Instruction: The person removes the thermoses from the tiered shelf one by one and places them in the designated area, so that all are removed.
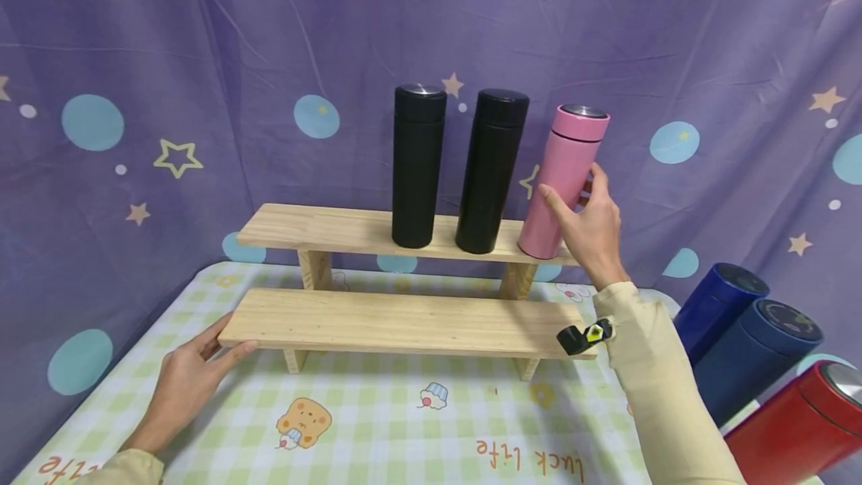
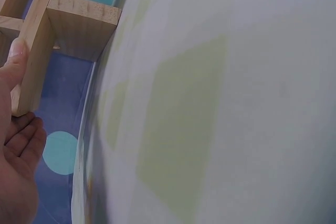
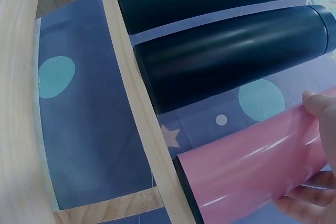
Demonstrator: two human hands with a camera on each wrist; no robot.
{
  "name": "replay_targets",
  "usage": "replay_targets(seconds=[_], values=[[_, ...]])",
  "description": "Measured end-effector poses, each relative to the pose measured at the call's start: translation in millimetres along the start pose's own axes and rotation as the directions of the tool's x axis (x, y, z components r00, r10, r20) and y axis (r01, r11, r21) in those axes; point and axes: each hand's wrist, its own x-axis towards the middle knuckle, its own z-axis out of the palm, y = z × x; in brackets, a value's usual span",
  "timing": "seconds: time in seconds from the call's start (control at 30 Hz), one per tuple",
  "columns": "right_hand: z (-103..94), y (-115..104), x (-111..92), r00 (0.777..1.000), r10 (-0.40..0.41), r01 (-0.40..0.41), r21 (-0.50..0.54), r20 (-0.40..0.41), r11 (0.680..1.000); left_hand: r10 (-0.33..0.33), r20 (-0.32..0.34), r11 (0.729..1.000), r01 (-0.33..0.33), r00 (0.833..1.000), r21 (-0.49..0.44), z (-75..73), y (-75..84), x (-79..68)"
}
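A pink thermos [image 1: 559,178] stands at the right end of the upper tier of a wooden two-tier shelf [image 1: 404,324]. My right hand [image 1: 595,230] grips its body from the right, thumb in front and fingers curled round the far side. In the right wrist view, the base of the pink thermos [image 3: 241,171] meets the upper board's edge. Two black thermoses [image 1: 416,171] [image 1: 491,171] stand upright to its left on the same tier. At the lower tier's left end, my left hand [image 1: 191,380] holds the board's corner between thumb and fingers, also visible in the left wrist view.
A blue thermos [image 1: 717,313], a dark blue one [image 1: 754,358] and a red one [image 1: 801,425] stand at the right of the table. A green checked cloth [image 1: 377,410] covers the table. Behind the shelf hangs a purple curtain [image 1: 269,58] with stars and dots.
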Motion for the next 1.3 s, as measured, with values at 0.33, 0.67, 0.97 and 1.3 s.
replay_targets(seconds=[0.33,0.67,0.97,1.3], values=[[-5.2,3.1,-15.6,0.995,0.058,-0.056,-0.033,0.079,0.998,-0.008,0.011,1.000,0.008,1.000,0.005,-0.4,0.3,-0.6],[-15.6,13.4,-45.7,0.990,0.084,-0.073,-0.088,0.117,0.993,-0.005,0.008,1.000,0.005,1.000,0.001,0.6,-0.6,-0.4],[-25.6,25.0,-80.0,0.991,0.075,-0.061,-0.115,0.114,0.991,-0.002,0.001,1.000,0.002,1.000,-0.003,-0.1,-2.4,0.2],[-49.3,36.4,-116.1,0.991,0.093,-0.081,-0.121,0.099,0.989,-0.012,0.006,1.000,0.012,1.000,-0.002,-0.8,-0.8,0.2]])
